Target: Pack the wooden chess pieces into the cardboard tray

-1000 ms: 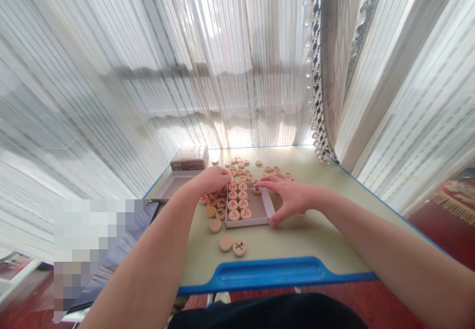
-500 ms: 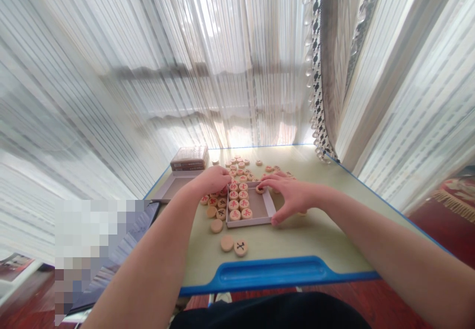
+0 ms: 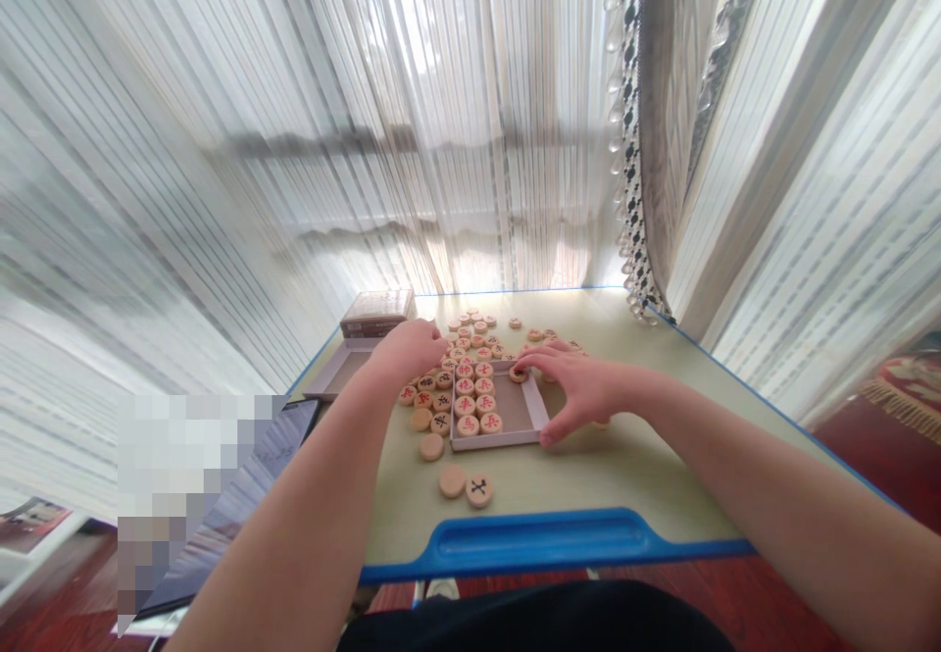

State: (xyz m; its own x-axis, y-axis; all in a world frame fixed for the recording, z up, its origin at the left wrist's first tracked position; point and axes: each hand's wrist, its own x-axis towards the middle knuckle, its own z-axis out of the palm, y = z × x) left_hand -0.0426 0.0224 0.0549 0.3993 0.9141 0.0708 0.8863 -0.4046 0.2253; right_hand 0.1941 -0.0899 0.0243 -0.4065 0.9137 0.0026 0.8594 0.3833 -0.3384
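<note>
A shallow white box lies on the table with two columns of round wooden xiangqi pieces, red characters up, along its left side. One dark-marked piece sits at its far right. My right hand spans the box's right side, thumb and fingers spread wide; the thumb is at the near corner, fingertips by the dark-marked piece. My left hand hovers over loose pieces left of the box. Its fingers are curled, and whatever they hold is hidden.
Pieces are scattered beyond and beside the box; two lie near me, one blank, one black-marked. A lidded box and an open tray stand at left. A blue trough edges the table. Sheer curtains hang behind.
My left hand has drawn back to the left, away from the box's far left corner, uncovering some loose pieces. My right hand stays at the box's right side.
</note>
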